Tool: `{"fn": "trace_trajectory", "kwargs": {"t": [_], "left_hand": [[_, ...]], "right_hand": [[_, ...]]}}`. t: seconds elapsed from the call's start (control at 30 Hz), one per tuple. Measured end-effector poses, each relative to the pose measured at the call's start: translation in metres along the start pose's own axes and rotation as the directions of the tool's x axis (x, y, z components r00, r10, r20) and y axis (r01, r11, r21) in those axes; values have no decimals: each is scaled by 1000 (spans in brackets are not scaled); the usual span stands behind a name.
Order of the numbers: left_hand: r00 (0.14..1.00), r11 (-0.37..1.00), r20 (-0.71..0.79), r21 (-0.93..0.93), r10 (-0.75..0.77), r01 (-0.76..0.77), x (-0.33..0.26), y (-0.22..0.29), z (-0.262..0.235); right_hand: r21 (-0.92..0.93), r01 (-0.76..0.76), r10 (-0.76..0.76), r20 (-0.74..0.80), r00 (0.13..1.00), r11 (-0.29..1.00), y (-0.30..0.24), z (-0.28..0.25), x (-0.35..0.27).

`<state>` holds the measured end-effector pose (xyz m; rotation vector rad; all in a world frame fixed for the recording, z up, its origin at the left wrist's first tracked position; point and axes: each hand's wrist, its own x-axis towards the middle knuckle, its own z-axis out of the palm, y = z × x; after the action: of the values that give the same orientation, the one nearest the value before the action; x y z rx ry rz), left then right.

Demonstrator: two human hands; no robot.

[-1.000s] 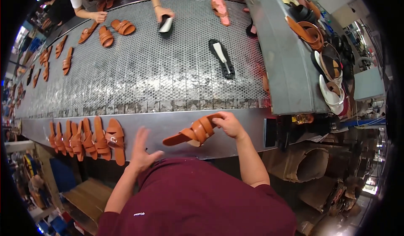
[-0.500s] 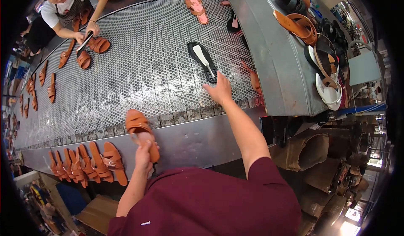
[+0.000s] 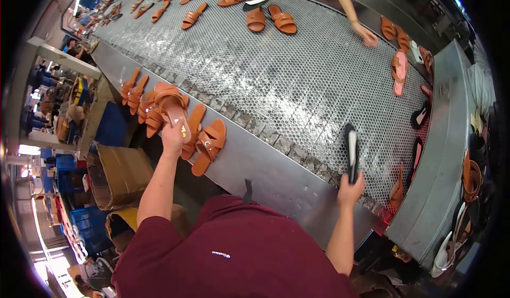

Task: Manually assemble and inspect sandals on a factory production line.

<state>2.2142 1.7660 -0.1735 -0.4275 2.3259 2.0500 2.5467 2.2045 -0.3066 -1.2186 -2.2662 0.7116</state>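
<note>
My left hand grips a brown strappy sandal by its heel end, above a row of like sandals. Those sandals lean along the near metal ledge, the closest a buckled brown sandal just right of my hand. Over at the right, my right hand is closed around the lower end of a black shoe sole with a white strip down its middle. The sole is tipped up on its side over the near edge of the belt; whether it touches the belt I cannot tell.
A metal-mesh conveyor belt spans the middle. Brown sandals and a pink-lined sandal lie on it. Another person's hand reaches in from the far side. A grey metal housing borders the right; a cardboard box stands lower left.
My right hand has taken hold of the black sole and lifted it from the belt. My left hand has carried its sandal left, over the row. The view has turned.
</note>
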Motion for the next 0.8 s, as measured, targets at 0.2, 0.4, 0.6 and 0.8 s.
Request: {"fn": "trace_trajectory", "kwargs": {"t": [0.2,0.4,0.6,0.8], "left_hand": [[929,875,316,485,-194,18,-84,-81,39],[546,926,748,327,-376,190,-181,-71,102],[175,903,887,428,-428,39,-217,-65,126],[-151,773,814,449,-561,-448,-253,-40,153]], "right_hand": [[31,146,-149,257,955,989,-47,-22,-166],[-59,217,-176,402,898,974,-78,-26,-178],[682,-551,-52,649,759,481,-91,-41,-141],[722,-684,77,692,718,-110,-86,-59,-144]]}}
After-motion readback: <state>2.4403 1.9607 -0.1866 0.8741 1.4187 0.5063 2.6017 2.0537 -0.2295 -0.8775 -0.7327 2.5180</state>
